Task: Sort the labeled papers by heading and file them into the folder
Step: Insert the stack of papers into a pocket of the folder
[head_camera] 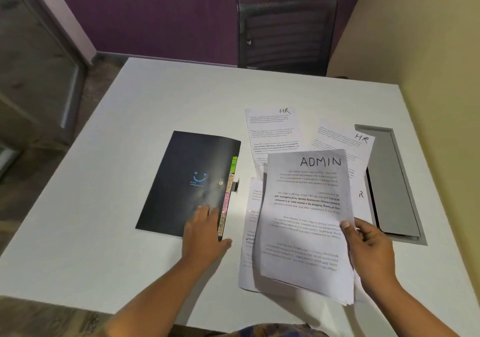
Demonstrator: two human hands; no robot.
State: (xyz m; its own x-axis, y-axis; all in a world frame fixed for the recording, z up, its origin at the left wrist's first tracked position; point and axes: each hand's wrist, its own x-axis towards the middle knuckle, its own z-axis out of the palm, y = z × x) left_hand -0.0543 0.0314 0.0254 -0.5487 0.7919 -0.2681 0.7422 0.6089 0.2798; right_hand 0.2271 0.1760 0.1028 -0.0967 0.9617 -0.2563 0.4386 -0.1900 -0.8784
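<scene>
Right hand (368, 251) pinches the right edge of the "ADMIN" sheet (306, 214), thumb on top and fingers curled beneath. The sheet is raised off the white worktop (104, 207), and its printed text runs upside down to the heading.

Left hand (205, 230) lies flat, fingers straight, on the near right corner of the closed black folder (181, 181), which bears a blue smile logo (199, 177). Coloured tabs (228, 196) line the folder edge beside this hand; 1 reads "ADMIN".

Beyond the right hand lie 2 more papers: the first "HR" sheet (272, 129) and the second "HR" sheet (345, 142). A lower sheet (249, 233) lies under the raised one. A grey recessed hatch (394, 181) sits right of the right hand.
</scene>
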